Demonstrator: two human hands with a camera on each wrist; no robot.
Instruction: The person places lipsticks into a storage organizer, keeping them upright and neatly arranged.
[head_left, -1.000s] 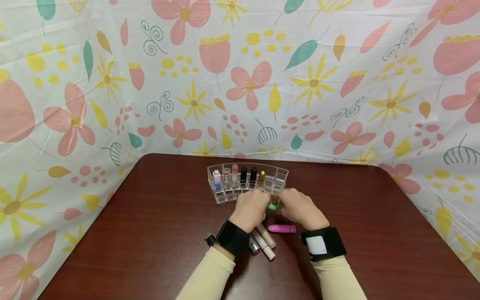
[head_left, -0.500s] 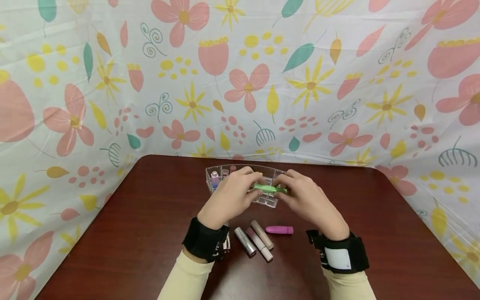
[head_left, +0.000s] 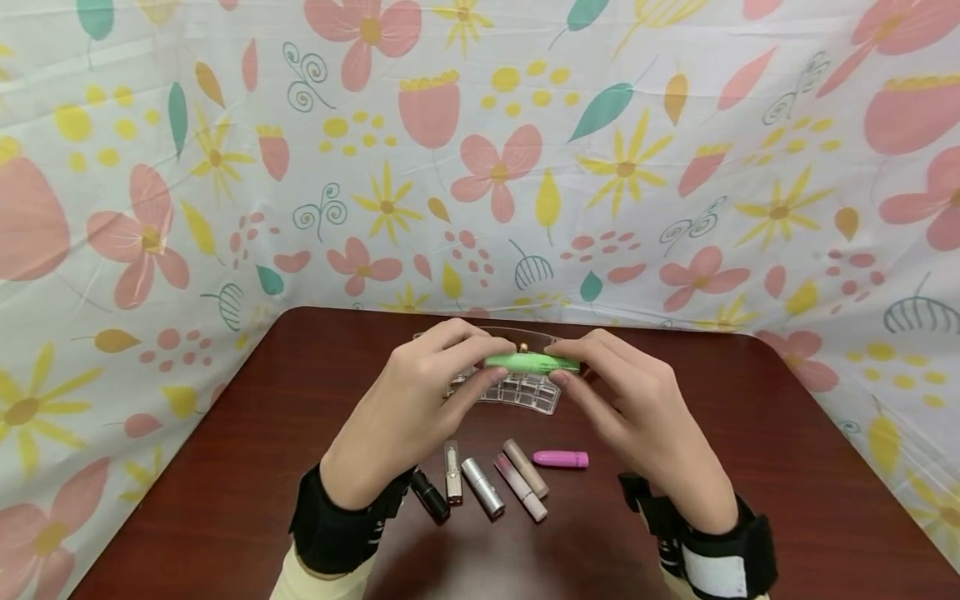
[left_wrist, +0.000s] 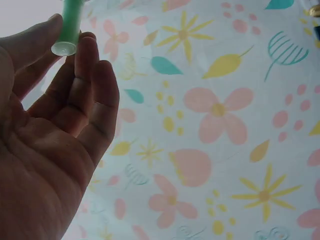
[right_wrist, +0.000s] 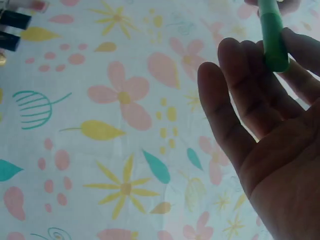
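A slim green cosmetic tube lies level between my two hands, held up off the table in front of the clear organizer. With thumb and fingertips my left hand pinches its left end; the tube's pale round end shows in the left wrist view. At the other end, my right hand pinches the darker green part, whose rounded tip shows in the right wrist view. The hands and tube cover much of the organizer, and a gold lipstick top peeks out above the tube.
Nearer on the brown table lie a black tube, a clear-capped lipstick, a silver tube, a pink-and-white tube, a beige tube and a magenta tube. A flowered cloth hangs behind.
Both hands have lifted the green tube from low by the organizer's front to a raised, level position. The wrists have spread apart, uncovering the black tube and clear-capped lipstick.
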